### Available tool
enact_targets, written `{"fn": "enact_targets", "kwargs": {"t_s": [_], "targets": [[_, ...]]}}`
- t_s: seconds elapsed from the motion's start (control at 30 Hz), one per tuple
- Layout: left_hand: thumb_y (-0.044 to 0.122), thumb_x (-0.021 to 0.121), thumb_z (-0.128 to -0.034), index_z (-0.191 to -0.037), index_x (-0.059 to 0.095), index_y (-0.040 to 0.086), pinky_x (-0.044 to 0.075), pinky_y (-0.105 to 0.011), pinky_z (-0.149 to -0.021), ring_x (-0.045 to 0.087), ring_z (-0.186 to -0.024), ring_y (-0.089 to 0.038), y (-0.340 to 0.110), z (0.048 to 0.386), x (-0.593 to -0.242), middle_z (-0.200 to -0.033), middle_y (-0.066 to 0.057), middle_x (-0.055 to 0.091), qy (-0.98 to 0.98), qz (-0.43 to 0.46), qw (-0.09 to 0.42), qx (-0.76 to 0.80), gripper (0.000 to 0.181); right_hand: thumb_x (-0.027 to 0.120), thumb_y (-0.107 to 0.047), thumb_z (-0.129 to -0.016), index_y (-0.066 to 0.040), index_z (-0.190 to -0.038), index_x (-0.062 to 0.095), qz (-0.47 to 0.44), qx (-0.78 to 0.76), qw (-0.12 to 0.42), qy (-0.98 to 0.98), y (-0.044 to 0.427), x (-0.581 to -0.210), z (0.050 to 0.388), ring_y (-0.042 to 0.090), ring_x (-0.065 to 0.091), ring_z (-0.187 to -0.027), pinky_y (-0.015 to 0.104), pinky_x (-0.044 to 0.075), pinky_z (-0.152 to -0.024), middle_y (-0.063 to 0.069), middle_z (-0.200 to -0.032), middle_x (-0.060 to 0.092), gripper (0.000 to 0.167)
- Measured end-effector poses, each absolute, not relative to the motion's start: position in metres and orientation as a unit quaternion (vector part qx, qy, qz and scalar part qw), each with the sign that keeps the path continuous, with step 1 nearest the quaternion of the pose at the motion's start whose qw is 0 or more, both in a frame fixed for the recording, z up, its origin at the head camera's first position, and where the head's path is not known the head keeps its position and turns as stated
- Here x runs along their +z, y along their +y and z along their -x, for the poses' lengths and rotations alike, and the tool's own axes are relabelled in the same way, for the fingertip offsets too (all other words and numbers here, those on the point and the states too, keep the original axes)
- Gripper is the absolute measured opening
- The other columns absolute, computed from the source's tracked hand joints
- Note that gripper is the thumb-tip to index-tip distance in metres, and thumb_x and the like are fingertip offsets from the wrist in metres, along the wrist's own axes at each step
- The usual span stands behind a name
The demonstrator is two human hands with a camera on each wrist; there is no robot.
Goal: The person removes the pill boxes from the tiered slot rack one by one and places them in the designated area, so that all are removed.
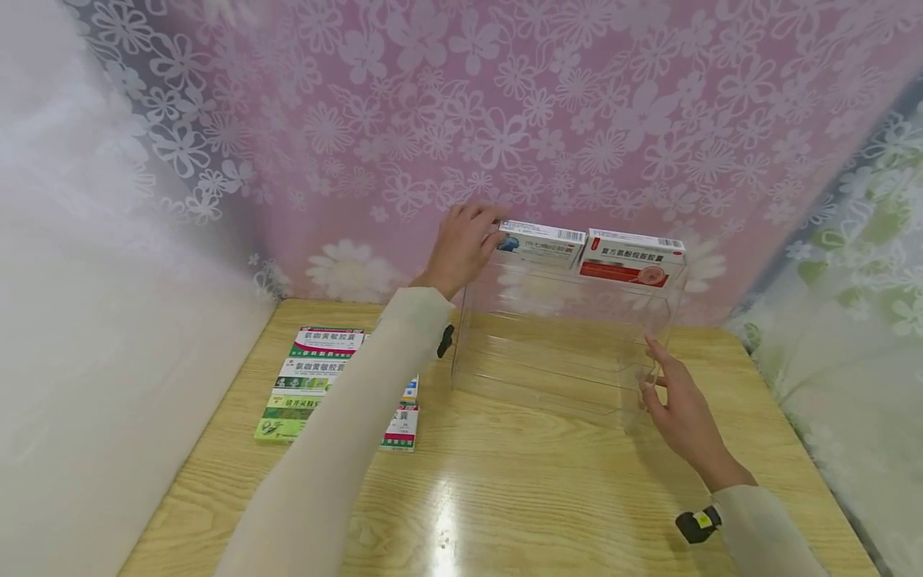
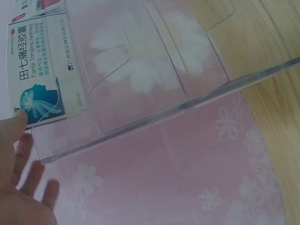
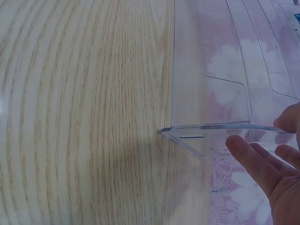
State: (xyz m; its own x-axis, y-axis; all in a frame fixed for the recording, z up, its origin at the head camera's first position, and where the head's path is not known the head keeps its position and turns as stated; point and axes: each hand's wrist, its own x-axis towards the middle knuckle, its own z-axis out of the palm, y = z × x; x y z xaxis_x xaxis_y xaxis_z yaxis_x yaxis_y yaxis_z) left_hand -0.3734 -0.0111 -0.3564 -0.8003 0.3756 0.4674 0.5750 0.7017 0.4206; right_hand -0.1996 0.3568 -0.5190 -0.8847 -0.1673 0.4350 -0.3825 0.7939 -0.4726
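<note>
A clear acrylic tiered display rack [image 1: 537, 373] stands tilted back on the table. In its top tier sit two medicine boxes side by side: a white one with a blue picture [image 1: 541, 250] at left and a white-and-red one [image 1: 630, 260] at right. My left hand [image 1: 465, 247] is at the rack's upper left corner, its thumb by the lower corner of the white-and-blue box [image 2: 44, 70], the other fingers loosely bent beside the rack's edge. With my right hand [image 1: 681, 413] I grip the rack's right side panel [image 3: 225, 126], thumb on one face and fingers on the other.
Several medicine boxes lie flat in rows on the left of the wooden table [image 1: 519, 489], among them a green one [image 1: 284, 417]; my left sleeve [image 1: 346, 433] hides part of them. Behind the rack hangs a pink floral curtain [image 1: 404, 120]. White sheeting [image 1: 122, 280] borders the left.
</note>
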Motion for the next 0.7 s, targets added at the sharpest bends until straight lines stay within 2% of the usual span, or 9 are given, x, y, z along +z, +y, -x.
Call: {"fn": "enact_targets", "kwargs": {"t_s": [0.17, 0.3, 0.4, 0.7], "targets": [[0.024, 0.058, -0.1152, -0.149, 0.061, 0.014, 0.052, -0.031, -0.113, 0.060, -0.128, -0.018, -0.014, 0.371, -0.350, -0.139, -0.005, 0.063, -0.871, 0.292, 0.159, -0.361, 0.036, 0.066, 0.001, -0.105, -0.017, -0.176, 0.021, -0.148, 0.279, 0.193, -0.929, 0.357, -0.521, 0.201, 0.051, 0.074, -0.106, 0.060, 0.065, -0.077, 0.033, -0.155, 0.050, 0.086], [0.023, 0.057, -0.1154, -0.149, 0.058, 0.011, 0.054, -0.025, -0.107, 0.063, -0.123, -0.016, -0.019, 0.365, -0.342, -0.137, -0.005, 0.063, -0.838, 0.300, 0.162, -0.426, 0.036, 0.066, 0.001, -0.105, -0.019, -0.177, 0.020, -0.143, 0.279, 0.191, -0.930, 0.357, -0.521, 0.201, 0.051, 0.074, -0.106, 0.041, 0.066, -0.072, 0.031, -0.155, 0.050, 0.088], [0.023, 0.057, -0.1156, -0.149, 0.058, 0.011, 0.054, -0.025, -0.107, 0.065, -0.121, -0.016, -0.024, 0.357, -0.337, -0.136, -0.005, 0.064, -0.823, 0.309, 0.168, -0.446, 0.035, 0.066, 0.001, -0.106, -0.019, -0.177, 0.019, -0.141, 0.282, 0.186, -0.931, 0.357, -0.520, 0.200, 0.052, 0.073, -0.107, 0.034, 0.065, -0.071, 0.032, -0.156, 0.049, 0.088], [0.021, 0.061, -0.1139, -0.150, 0.061, 0.007, 0.059, -0.035, -0.108, 0.068, -0.123, -0.024, -0.056, 0.324, -0.341, -0.140, -0.011, 0.066, -0.823, 0.328, 0.139, -0.442, 0.038, 0.065, 0.002, -0.105, -0.017, -0.176, 0.020, -0.148, 0.283, 0.194, -0.928, 0.356, -0.519, 0.199, 0.051, 0.074, -0.106, 0.037, 0.066, -0.075, 0.033, -0.154, 0.050, 0.086]]}}
